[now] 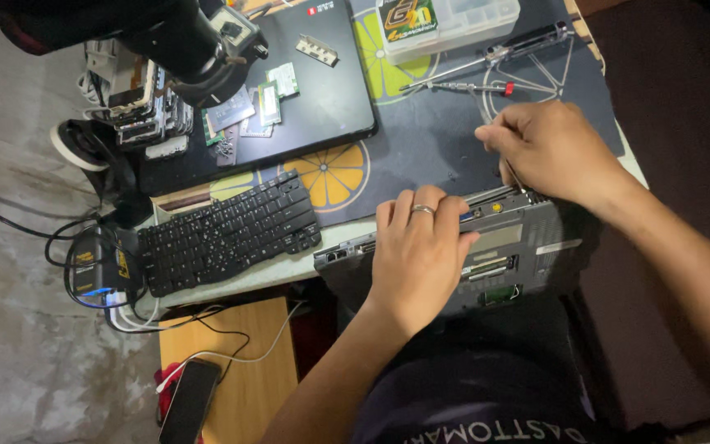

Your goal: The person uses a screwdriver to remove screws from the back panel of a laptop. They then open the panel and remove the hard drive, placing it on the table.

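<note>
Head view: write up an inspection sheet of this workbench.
Surface: dark mat with citrus-slice print over a pale table.
Job's things: opened laptop base tilted at the table edge.
Clutter: detached keyboard, closed laptop carrying small circuit boards, screwdrivers, clear parts box.
Hands: left hand flat on the base; right hand pinching a thin tool at its upper edge.
Cables: black and white leads at left.
Surroundings: phone on a wooden stool.
</note>
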